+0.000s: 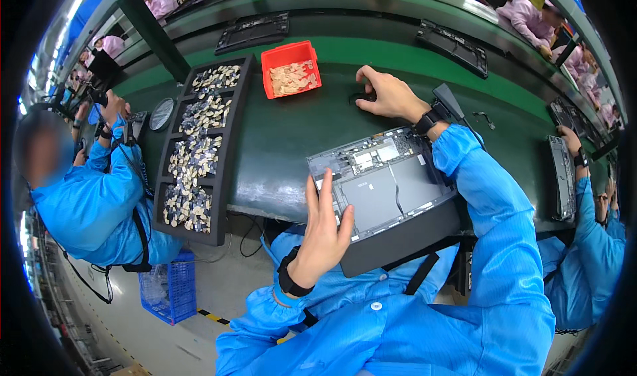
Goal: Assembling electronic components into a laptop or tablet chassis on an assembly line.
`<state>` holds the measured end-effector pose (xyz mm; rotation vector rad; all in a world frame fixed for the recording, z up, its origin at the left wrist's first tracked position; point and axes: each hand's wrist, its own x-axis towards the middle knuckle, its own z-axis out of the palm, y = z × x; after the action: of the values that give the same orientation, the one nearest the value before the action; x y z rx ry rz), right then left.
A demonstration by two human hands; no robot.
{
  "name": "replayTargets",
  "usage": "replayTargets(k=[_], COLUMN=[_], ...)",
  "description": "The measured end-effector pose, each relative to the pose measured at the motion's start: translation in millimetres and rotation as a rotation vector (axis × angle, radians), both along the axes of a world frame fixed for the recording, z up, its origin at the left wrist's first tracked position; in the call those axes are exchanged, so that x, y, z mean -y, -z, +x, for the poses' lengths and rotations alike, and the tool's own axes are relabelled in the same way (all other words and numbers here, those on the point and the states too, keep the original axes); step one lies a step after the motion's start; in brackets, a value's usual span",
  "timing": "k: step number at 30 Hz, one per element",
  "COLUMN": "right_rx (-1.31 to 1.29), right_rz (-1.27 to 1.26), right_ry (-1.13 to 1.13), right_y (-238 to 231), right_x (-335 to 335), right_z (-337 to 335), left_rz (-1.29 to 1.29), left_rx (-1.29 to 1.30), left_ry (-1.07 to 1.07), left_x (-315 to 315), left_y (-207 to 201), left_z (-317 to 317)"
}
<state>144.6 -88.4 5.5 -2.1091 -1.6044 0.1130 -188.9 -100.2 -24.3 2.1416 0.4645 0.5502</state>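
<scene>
An opened laptop base, grey with bare circuit boards along its far side, lies tilted at the bench's near edge, partly overhanging it. Beneath its near side shows a dark flat panel. My left hand is open, fingers spread, and rests on the base's left edge and corner. Beyond the base, my right hand is curled at the bench top, thumb and fingers round a small black thing too hidden to name. My right forearm passes over the base's right corner.
Left stands a black compartment tray of small pale and dark pieces; a red bin holds beige pieces. Another laptop base lies on the far green strip. A black stand-like device is beside my right wrist. Co-workers sit on both sides.
</scene>
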Motion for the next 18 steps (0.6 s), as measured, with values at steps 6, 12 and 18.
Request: replayTargets(k=[6, 12, 18], right_rx=[0.045, -0.742, -0.996], right_rz=[0.143, 0.207, 0.333], right_ry=[-0.195, -0.137, 0.275], right_y=[12, -92, -44], right_x=[-21, 114, 201], right_z=[7, -16, -50], left_rz=[0.164, 0.544, 0.658], left_rx=[-0.081, -0.267, -0.012], left_ry=[0.014, 0.214, 0.462], left_x=[-8, -17, -39], left_y=[-7, -69, -35], left_z=[9, 60, 153])
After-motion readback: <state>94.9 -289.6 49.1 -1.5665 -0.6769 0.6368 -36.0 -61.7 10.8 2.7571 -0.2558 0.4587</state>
